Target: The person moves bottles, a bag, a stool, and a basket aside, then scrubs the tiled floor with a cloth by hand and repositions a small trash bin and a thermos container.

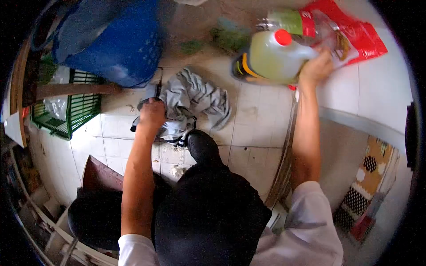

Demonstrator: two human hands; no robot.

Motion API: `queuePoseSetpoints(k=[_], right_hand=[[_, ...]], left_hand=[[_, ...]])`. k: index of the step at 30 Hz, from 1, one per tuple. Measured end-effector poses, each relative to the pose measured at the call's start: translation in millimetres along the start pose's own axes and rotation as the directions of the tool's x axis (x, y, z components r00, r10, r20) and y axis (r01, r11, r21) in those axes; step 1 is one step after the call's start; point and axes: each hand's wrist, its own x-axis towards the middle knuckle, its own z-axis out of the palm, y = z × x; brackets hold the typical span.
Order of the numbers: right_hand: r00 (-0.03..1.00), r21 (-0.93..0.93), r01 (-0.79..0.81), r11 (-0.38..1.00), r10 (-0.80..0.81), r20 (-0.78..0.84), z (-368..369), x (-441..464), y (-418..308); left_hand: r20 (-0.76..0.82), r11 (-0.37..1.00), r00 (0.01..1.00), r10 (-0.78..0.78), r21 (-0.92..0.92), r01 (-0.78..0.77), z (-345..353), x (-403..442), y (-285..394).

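My left hand (152,113) is closed at the left edge of a crumpled grey cloth (195,95) on the tiled floor; a dark object shows at its fingers, too unclear to name. My right hand (317,67), slightly blurred, is wrapped round the handle of a jug (275,57) with a red cap and yellowish liquid. The jug is tilted, its dark and orange label facing left. Behind it lie a clear plastic bottle (290,22) with a green label and a red and clear plastic package (368,42).
A blue bag (122,48) stands at the upper left, above a green basket (69,124). A wooden bar (75,91) crosses the basket. My dark shoe (204,146) is just below the cloth. A patterned mat (364,186) lies at the right.
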Motion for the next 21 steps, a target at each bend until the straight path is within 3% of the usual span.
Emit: queuePoseSetpoints(k=[1,4,5,7,9,10,11,14,15,16,18,19,21], right_hand=[[0.992,-0.054,0.080,0.995,-0.074,0.099,-5,4,25],[0.988,0.133,0.017,0.991,-0.038,0.153,-27,-1,-11],[0.991,0.038,0.128,0.991,-0.130,0.044,-41,-7,-11],[0.915,0.148,0.403,0.903,-0.395,-0.081,-65,-35,-40],[0.842,0.200,0.326,0.924,-0.380,0.382,-87,-89,-67],[0.751,0.326,0.154,0.933,-0.325,0.575,-79,-125,-78],[0.568,0.266,0.284,0.921,-0.386,0.727,-64,-157,-84],[0.406,0.024,0.195,0.980,-0.103,0.908,-21,-235,-80],[0.344,-0.052,0.157,0.986,-0.005,0.939,1,-249,-67],[0.276,-0.131,0.126,0.983,0.092,0.957,18,-254,-62],[0.419,-0.031,0.101,0.994,-0.014,0.908,32,-245,-58],[0.485,0.019,0.095,0.995,-0.063,0.872,36,-238,-55],[0.647,0.030,0.185,0.982,-0.145,0.748,35,-208,-69]], left_hand=[[0.011,0.997,0.999,0.031,-0.067,-0.030,5,5,-10],[0.089,0.963,0.984,0.152,-0.238,-0.127,-21,5,-18],[0.089,0.939,0.982,0.166,-0.317,-0.130,-24,4,-25],[0.173,0.903,0.965,0.195,-0.415,-0.109,-11,14,-48],[0.103,0.859,0.982,0.160,-0.504,-0.087,-56,-10,-36],[0.065,0.836,0.987,0.148,-0.541,-0.089,-87,-23,-24],[0.002,0.729,0.981,0.196,-0.669,-0.145,-110,-34,-15],[-0.282,0.501,0.942,0.179,-0.798,-0.335,-112,-24,-15],[-0.254,0.731,0.959,0.130,-0.628,-0.266,-104,-11,-23],[-0.320,0.758,0.934,0.159,-0.567,-0.324,-95,-8,-25],[-0.444,0.796,0.865,0.234,-0.424,-0.432,-93,-2,-14],[-0.385,0.803,0.903,0.191,-0.468,-0.369,-97,-2,-5],[-0.501,0.813,0.863,0.072,-0.472,-0.342,-94,5,10]])
